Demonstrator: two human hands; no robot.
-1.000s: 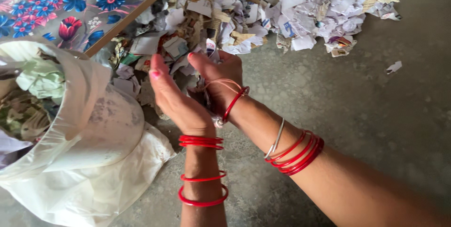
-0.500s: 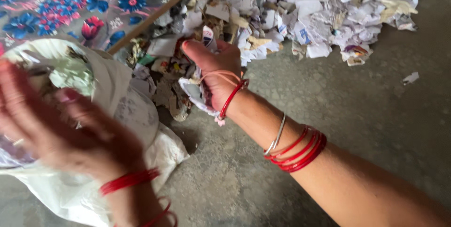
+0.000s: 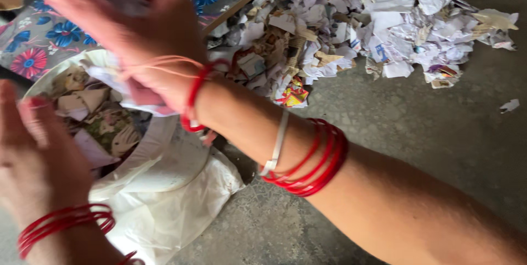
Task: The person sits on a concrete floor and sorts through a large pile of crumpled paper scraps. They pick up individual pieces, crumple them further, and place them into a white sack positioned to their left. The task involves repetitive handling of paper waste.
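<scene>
Head view: your right hand [image 3: 145, 40] sits over the mouth of the white sack [image 3: 164, 188], fingers curled shut around a wad of paper scraps [image 3: 118, 81]; it's blurred, so the grip is hard to read. Left hand [image 3: 35, 150] is at the sack's near rim, fingers together, flat, holding nothing. Sack looks partly filled. Most of the scrap pile [image 3: 373, 23] remains beyond the sack, right of the floral board [image 3: 44, 40]. Bare concrete floor [image 3: 439, 150] right of the sack gives room.

Sack [image 3: 164, 210] left on floor [image 3: 417, 133]; paper pile [image 3: 379, 29] behind right; scraps [image 3: 93, 111] in sack.
</scene>
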